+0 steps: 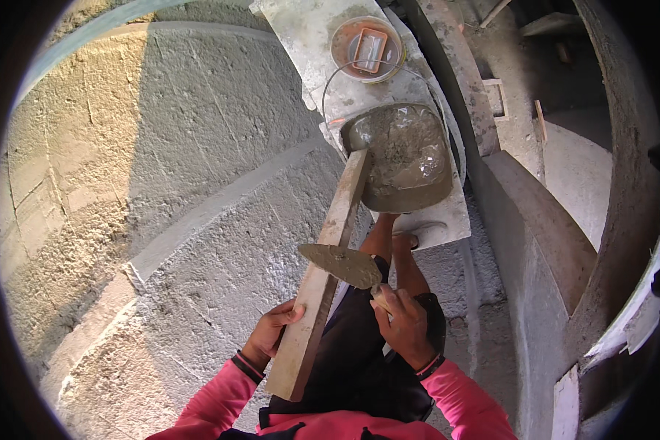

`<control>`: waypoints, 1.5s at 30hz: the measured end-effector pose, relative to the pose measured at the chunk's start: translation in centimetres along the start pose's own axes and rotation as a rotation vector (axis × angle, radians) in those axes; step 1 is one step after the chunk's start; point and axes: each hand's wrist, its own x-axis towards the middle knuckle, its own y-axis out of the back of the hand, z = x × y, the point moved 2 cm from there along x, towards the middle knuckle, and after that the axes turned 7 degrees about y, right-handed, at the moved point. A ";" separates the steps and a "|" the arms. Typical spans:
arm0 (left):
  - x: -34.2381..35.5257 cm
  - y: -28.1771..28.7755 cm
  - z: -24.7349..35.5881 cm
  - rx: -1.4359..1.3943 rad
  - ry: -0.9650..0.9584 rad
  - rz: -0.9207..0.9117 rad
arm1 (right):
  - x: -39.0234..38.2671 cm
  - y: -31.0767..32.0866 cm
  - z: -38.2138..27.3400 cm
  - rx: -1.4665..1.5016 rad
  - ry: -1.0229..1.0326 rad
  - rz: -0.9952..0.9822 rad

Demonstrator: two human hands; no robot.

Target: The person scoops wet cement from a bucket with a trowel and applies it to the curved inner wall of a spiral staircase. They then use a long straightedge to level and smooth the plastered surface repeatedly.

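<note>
My left hand (273, 334) is closed on a long straight wooden batten (309, 312), gripping its left side near the lower end. The batten slants up and away, its far end resting at the rim of a square tub (411, 202) of wet grey mortar (400, 150). In my right hand (403, 326) is the handle of a trowel (341, 264). The trowel's blade is coated with mortar and points left, lying across the middle of the batten; whether it touches the wood I cannot tell.
The tub stands on a mortar-stained plank (436, 227). Beyond it is a round bucket (345, 40) with an orange-framed float (370, 50) in it. A rough rendered wall (213, 110) with a ledge (220, 213) curves along the left. Concrete edges (543, 213) rise at the right.
</note>
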 end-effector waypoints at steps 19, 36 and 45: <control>-3.7 -1.0 -2.3 -0.197 0.040 -0.091 | 0.9 -1.9 1.9 0.268 -0.251 0.130; -3.9 -2.2 -3.7 -1.046 0.057 -0.899 | 4.6 -3.7 5.2 0.663 -0.524 0.073; -7.2 -3.6 -3.6 -1.026 0.047 -0.849 | 7.8 -8.2 4.5 0.343 -0.295 0.357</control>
